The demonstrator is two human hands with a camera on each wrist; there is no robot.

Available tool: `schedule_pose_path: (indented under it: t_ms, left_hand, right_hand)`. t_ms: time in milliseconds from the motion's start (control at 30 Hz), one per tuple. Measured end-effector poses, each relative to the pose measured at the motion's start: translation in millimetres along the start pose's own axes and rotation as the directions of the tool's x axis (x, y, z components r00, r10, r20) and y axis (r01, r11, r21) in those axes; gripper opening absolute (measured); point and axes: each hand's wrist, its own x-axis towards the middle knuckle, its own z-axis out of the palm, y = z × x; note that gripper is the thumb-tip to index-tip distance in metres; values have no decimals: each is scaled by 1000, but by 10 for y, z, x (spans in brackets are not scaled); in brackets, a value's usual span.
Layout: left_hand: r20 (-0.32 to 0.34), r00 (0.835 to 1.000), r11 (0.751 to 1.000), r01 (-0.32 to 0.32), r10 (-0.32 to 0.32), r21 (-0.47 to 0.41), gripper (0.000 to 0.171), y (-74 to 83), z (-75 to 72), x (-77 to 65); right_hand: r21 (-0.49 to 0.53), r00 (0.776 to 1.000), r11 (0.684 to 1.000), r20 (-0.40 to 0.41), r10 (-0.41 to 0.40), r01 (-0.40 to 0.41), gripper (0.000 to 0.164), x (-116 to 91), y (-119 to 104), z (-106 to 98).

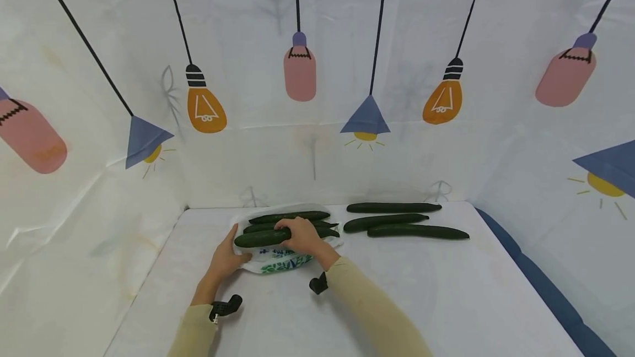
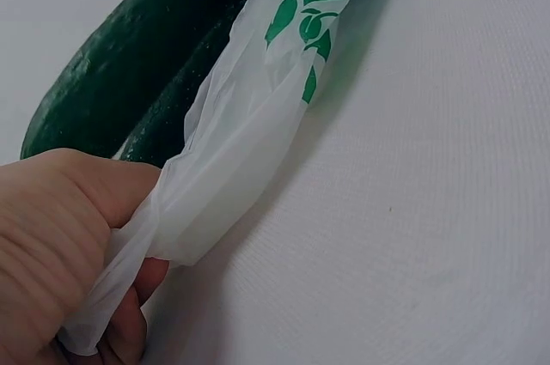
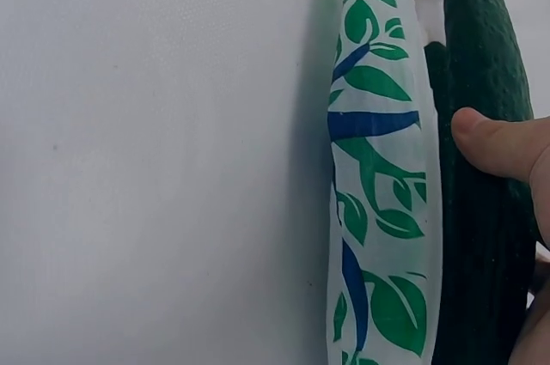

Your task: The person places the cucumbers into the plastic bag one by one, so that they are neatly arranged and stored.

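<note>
A white plastic bag with green leaf and blue print lies at the far left part of the table, several dark green cucumbers within it. My right hand grips the front cucumber round its middle, thumb on the near side, as the right wrist view shows. That cucumber lies over the others in the bag, such as the rear cucumber. At the bag's left end, my left hand holds the bag's gathered edge between thumb and fingers, close to the cucumber ends.
Three more cucumbers lie right of the bag: a back one, a middle one and a front one. The white table meets a wall sheet printed with lamps. Blue fabric runs along the right edge.
</note>
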Motion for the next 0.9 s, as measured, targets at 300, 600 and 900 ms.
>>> schedule_pose_path:
  t_ms: [300, 600, 900]
  left_hand:
    - [6, 1000, 1000, 3, -3, 3, 99, 59, -13, -12]
    - [20, 1000, 999, 21, -21, 27, 100, 8, -4, -31]
    - [13, 999, 999, 32, -32, 40, 98, -8, 10, -24]
  right_hand:
    - [19, 999, 999, 16, 44, -44, 43, 19, 37, 60]
    - [6, 999, 999, 4, 54, -54, 43, 13, 38, 108]
    - [-5, 995, 995, 21, 96, -96, 44, 1, 57, 135]
